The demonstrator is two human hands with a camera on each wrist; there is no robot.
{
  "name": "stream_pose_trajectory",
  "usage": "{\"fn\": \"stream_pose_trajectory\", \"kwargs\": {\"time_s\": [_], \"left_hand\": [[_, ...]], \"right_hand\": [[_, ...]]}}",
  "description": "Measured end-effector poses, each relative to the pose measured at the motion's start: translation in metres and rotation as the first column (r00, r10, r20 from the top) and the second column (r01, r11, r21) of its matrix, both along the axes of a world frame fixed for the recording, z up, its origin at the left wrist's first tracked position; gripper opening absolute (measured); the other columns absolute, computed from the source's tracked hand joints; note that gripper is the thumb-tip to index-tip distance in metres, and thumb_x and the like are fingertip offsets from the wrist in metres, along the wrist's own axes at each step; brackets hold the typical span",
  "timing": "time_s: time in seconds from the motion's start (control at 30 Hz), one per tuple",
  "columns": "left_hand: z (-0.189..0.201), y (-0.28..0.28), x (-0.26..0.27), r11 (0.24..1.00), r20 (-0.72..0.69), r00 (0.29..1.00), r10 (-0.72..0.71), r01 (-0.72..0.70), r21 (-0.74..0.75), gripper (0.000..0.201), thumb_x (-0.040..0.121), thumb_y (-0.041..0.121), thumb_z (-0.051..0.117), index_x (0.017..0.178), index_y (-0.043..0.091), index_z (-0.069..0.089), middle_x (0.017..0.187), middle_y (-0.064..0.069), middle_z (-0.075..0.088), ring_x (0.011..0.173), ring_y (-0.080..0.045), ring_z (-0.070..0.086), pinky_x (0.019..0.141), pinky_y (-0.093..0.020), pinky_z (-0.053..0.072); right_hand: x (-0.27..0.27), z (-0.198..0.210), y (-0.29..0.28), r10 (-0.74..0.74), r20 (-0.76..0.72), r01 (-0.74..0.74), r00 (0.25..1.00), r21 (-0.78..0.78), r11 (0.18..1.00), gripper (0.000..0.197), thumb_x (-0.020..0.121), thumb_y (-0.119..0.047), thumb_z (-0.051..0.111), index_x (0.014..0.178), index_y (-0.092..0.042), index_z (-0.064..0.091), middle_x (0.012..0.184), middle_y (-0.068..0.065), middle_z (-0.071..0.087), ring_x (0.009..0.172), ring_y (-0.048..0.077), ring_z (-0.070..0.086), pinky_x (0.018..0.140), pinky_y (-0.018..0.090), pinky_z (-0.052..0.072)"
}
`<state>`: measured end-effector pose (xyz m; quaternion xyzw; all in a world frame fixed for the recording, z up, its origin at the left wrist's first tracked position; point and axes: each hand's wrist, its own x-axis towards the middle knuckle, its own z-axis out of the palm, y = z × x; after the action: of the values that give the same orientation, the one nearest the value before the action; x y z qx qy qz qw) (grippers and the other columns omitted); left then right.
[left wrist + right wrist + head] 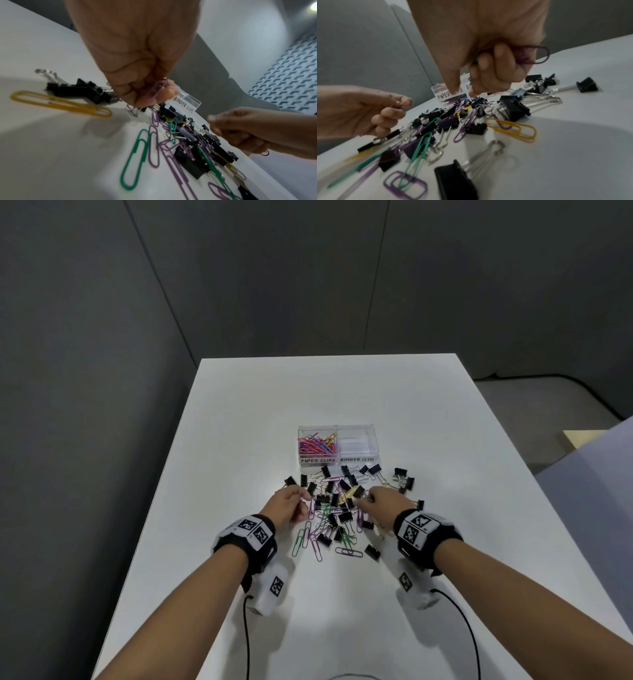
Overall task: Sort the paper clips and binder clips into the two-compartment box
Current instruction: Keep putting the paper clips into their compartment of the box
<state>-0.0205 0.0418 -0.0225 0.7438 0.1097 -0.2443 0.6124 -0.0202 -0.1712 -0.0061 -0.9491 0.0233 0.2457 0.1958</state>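
I work at a white table (394, 392) whose far edge meets grey panelled walls (239, 268); grey floor shows past its right side at 3 o'clock, where a dark cable (582, 385) trails along the floor, and a pale blue-grey surface (589, 470) cuts in beyond the right edge. In the left wrist view a white panel with a grey chevron pattern (288, 78) stands behind the table.

The clear two-compartment box (337, 445) sits at 12 o'clock from my hands, just beyond the pile. Its left half, labelled PAPER CLIPS, holds coloured paper clips (317, 445); the right half, labelled BINDER CLIPS, looks bare. The mixed pile (337, 508) of black binder clips and purple, green and yellow paper clips lies between the box and my wrists.

My left hand (291, 506) is at 9 o'clock of the pile, fingers curled and pinching a purple paper clip (157, 90) lifted off the table. My right hand (385, 505) is at 3 o'clock of the pile, fingers clenched around a bunch of purple clips (532, 55), one loop sticking out of the fist, the index finger pointing down toward the pile. A yellow paper clip (511, 127) lies flat beneath it.
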Motion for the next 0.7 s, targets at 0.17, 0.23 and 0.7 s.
{"fn": "stream_pose_trajectory", "kwargs": {"time_s": [0.17, 0.23, 0.7], "left_hand": [[0.003, -0.003, -0.006, 0.999, 0.012, 0.999, 0.03, -0.03, 0.043, 0.038, 0.099, -0.002, 0.023, 0.073, 0.013, 0.047, 0.048, -0.001, 0.041, 0.031, -0.002, 0.036, 0.036, -0.014, 0.027], [0.004, -0.004, -0.008, 0.967, 0.083, 0.991, -0.106, 0.083, 0.242, 0.031, 0.1, 0.009, 0.031, 0.074, 0.016, 0.047, 0.061, 0.002, 0.043, 0.05, -0.006, 0.043, 0.051, -0.019, 0.035], [0.011, 0.0, -0.02, 0.362, -0.118, 0.793, -0.597, 0.398, 0.843, 0.047, 0.085, 0.051, 0.057, 0.116, 0.016, 0.051, 0.111, -0.001, 0.064, 0.103, -0.022, 0.06, 0.081, -0.031, 0.045]], "right_hand": [[0.0, 0.001, 0.008, 0.032, -0.005, -0.032, 0.999, -0.207, 0.978, 0.032, 0.094, -0.036, 0.048, 0.074, -0.012, 0.046, 0.073, 0.002, 0.052, 0.075, 0.021, 0.052, 0.065, 0.028, 0.042], [-0.001, 0.0, 0.015, 0.042, 0.011, -0.038, 0.999, -0.235, 0.971, 0.037, 0.092, -0.036, 0.051, 0.065, -0.014, 0.041, 0.064, 0.0, 0.047, 0.073, 0.022, 0.052, 0.063, 0.027, 0.041], [-0.008, 0.005, 0.007, -0.01, 0.055, 0.007, 0.998, 0.045, 0.999, 0.009, 0.092, -0.02, 0.043, 0.087, -0.014, 0.038, 0.07, -0.002, 0.044, 0.073, 0.021, 0.046, 0.063, 0.029, 0.034]]}}
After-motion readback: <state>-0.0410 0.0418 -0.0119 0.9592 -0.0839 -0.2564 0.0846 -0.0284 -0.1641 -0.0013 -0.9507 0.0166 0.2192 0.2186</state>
